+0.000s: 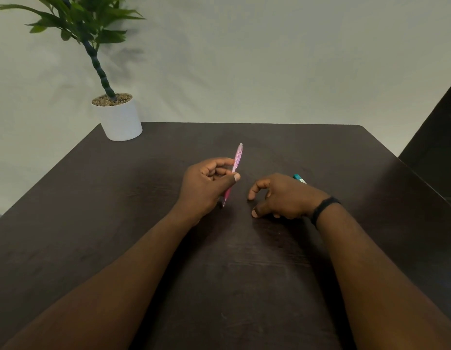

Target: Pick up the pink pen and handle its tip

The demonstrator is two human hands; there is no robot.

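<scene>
A dark brown wood-grain tabletop fills the lower part of the view, its far edge running straight across beneath a pale wall. At about eleven o'clock, on the far left corner, stands a white pot topped with pebbles, holding a leafy green plant. Toward two o'clock from the middle lies a teal pen, mostly hidden, only its end showing. The right hand rests with fingertips touching the surface near the middle.

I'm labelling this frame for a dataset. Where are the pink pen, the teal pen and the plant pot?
pink pen (pixel 237 157), head view, on its upper barrel.
teal pen (pixel 299 178), head view, on its visible end.
plant pot (pixel 121 120), head view, on its white wall.
</scene>
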